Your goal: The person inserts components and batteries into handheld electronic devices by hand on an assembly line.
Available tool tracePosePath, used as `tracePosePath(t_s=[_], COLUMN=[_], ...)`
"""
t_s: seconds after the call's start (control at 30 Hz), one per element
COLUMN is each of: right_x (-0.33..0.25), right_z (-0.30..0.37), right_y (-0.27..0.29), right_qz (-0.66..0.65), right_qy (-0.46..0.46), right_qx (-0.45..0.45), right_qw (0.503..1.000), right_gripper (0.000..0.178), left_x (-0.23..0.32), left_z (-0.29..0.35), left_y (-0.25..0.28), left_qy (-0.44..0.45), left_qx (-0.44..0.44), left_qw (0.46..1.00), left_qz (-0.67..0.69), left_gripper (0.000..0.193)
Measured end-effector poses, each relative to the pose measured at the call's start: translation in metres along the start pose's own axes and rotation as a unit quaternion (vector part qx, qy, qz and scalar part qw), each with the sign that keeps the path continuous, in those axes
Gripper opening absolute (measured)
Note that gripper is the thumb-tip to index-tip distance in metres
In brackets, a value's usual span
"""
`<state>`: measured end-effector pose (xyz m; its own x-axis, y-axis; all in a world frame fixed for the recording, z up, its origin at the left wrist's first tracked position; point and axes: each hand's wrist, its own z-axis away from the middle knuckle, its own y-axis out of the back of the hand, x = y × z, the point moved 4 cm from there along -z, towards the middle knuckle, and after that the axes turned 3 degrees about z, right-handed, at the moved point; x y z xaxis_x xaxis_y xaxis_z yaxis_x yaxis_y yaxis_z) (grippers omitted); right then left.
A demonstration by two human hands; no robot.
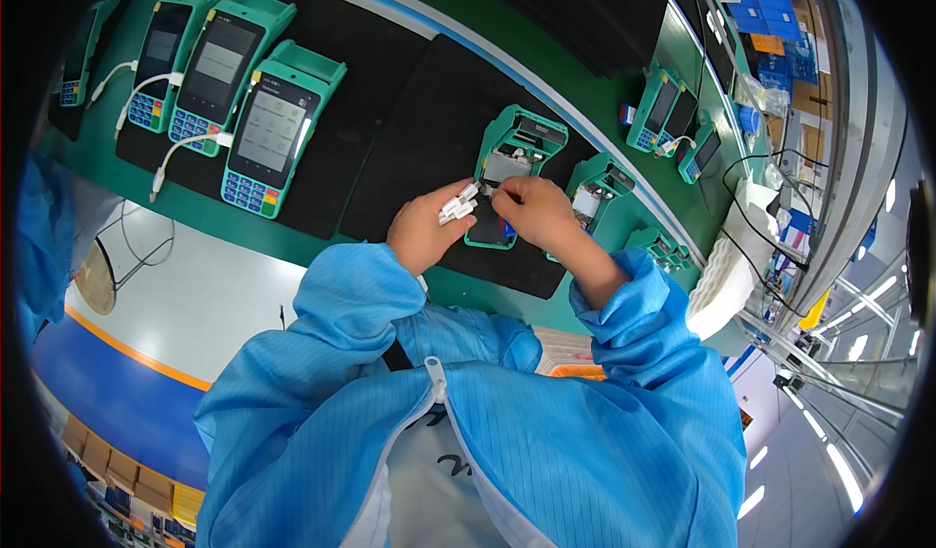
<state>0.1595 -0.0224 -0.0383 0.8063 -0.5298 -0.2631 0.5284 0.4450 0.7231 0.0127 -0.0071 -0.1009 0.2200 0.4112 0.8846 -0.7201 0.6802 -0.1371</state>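
Observation:
In my left hand (421,228) is a small bunch of white plugs (458,203), gripped between thumb and fingers. My right hand (539,213) is closed in a pinch right beside them, at the near part of an opened green payment terminal (525,131). Whatever its fingertips hold is too small to make out. The terminal lies on a black mat with its back off, showing a pale inner part (509,164). My hands partly cover its lower half.
Right of my hands lie another opened terminal (591,197) and a further green housing (661,247). On the left stand several terminals with lit screens, the nearest one (271,138) with a short white cable (174,154). A metal rail (546,90) runs along the mat's far side.

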Motion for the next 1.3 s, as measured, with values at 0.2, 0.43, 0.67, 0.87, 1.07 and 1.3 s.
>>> tracePosePath(t_s=[0.2,0.43,0.67,0.87,1.07,1.3], right_x=[-0.02,-0.012,-0.011,0.041,0.098,0.066], right_z=[0.0,-0.004,-0.004,0.039,0.033,0.021], right_y=[0.0,-0.006,-0.012,-0.007,-0.003,-0.008], right_qz=[0.157,0.116,0.122,-0.141,0.056,-0.046], right_qy=[0.026,-0.006,-0.017,0.013,-0.133,-0.085], right_qx=[0.043,-0.001,0.021,0.306,0.31,0.303], right_qw=[0.986,0.993,0.992,0.941,0.94,0.948], right_gripper=[0.024,0.026,0.026,0.034,0.026,0.022], left_x=[-0.002,0.003,0.002,0.007,0.016,0.009], left_z=[-0.001,-0.002,-0.002,-0.002,-0.011,-0.009], left_y=[-0.001,0.001,0.001,-0.005,-0.017,-0.021], left_qy=[-0.009,0.001,-0.081,-0.104,-0.047,-0.016], left_qx=[0.002,-0.02,-0.003,0.028,-0.022,-0.105], left_qw=[1.0,1.0,0.996,0.988,0.988,0.978], left_qz=[0.003,-0.008,-0.048,-0.106,-0.146,-0.177], left_gripper=[0.044,0.046,0.05,0.061,0.067,0.083])
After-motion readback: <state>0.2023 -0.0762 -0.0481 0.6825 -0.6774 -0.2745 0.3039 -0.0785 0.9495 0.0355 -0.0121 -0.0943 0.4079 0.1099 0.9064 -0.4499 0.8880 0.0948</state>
